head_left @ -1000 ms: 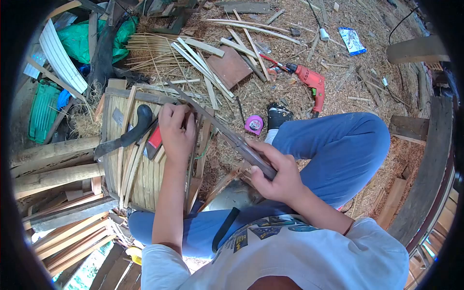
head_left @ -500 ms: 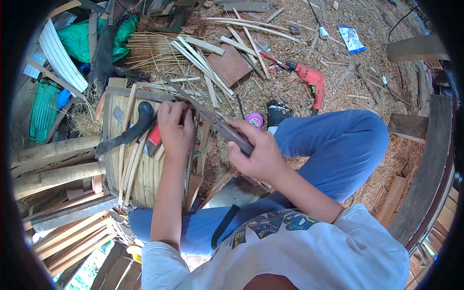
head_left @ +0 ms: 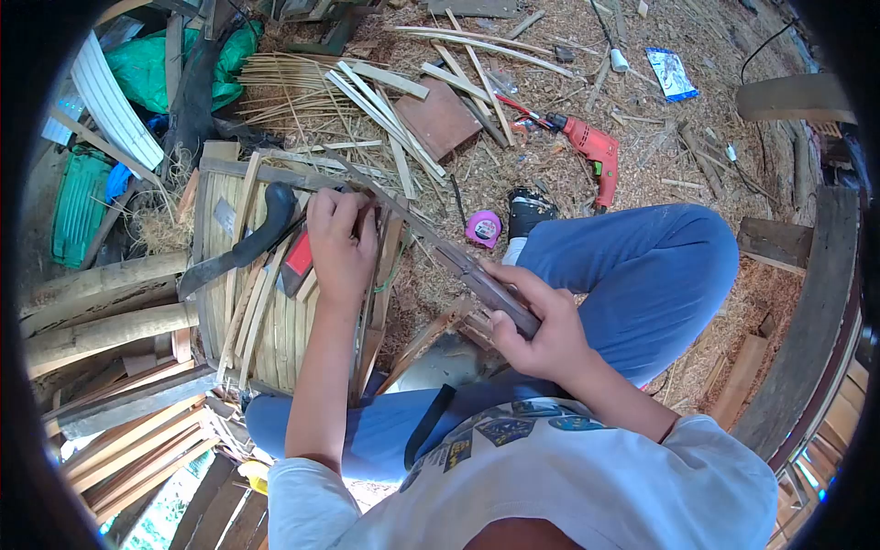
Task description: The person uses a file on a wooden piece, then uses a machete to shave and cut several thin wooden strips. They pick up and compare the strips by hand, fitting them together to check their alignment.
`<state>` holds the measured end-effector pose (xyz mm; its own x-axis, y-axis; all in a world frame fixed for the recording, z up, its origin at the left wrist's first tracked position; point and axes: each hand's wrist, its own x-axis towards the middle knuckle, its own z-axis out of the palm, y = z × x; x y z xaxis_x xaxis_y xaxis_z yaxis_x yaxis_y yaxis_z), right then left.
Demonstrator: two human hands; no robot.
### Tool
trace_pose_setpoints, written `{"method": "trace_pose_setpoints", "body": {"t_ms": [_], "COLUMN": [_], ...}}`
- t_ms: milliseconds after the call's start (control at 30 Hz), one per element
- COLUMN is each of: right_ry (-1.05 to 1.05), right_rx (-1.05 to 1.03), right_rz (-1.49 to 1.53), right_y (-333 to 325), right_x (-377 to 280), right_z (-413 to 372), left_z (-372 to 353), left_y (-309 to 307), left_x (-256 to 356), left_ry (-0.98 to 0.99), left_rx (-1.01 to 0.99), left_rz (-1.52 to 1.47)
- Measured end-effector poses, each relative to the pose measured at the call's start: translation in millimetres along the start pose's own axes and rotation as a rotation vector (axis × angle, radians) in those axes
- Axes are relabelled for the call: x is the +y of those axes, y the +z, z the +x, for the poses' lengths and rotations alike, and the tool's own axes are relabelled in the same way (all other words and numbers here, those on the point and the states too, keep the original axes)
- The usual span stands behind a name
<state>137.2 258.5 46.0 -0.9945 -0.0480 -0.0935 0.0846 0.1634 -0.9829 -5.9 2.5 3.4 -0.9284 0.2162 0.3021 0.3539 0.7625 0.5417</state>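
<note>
My right hand (head_left: 545, 330) is closed round the dark wooden handle of a long knife (head_left: 440, 247). Its narrow blade runs up and left, past the fingers of my left hand (head_left: 339, 229). Those fingers are pinched together above the edge of a slatted wooden bench (head_left: 289, 339); what lies between them is hidden. Just left of that hand, a red block-like thing (head_left: 300, 255) rests among thin wooden strips (head_left: 240, 206). Beside it lies a tool with a black curved handle (head_left: 266, 225).
A red power drill (head_left: 591, 151) and a pink tape measure (head_left: 483, 228) lie on shaving-covered ground. Beyond the bench are a brown board (head_left: 440, 119), loose strips and a pile of thin sticks (head_left: 293, 87). Planks (head_left: 110, 335) stick out at the left.
My right hand has moved down and right, drawing the knife back across the front of my left hand. My left hand stays at nearly the same spot on the bench.
</note>
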Motion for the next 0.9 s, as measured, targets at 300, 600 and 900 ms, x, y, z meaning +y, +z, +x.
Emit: {"method": "trace_pose_setpoints", "body": {"t_ms": [300, 600, 900], "right_ry": [-0.028, 0.002, 0.042], "right_rx": [0.027, -0.027, -0.025], "right_rz": [-0.003, -0.057, -0.034], "right_y": [-1.6, -0.4, 13.6], "right_x": [-3.1, -3.1, -4.9], "right_z": [7.0, 17.7, 31.7], "left_z": [-1.5, -2.3, -4.1], "left_y": [-1.0, -0.5, 0.2], "left_x": [-2.2, 2.1, -1.2], "left_ry": [0.016, 0.046, -0.001], "left_rx": [-0.006, -0.004, -0.003], "left_rz": [0.01, 0.026, 0.006]}}
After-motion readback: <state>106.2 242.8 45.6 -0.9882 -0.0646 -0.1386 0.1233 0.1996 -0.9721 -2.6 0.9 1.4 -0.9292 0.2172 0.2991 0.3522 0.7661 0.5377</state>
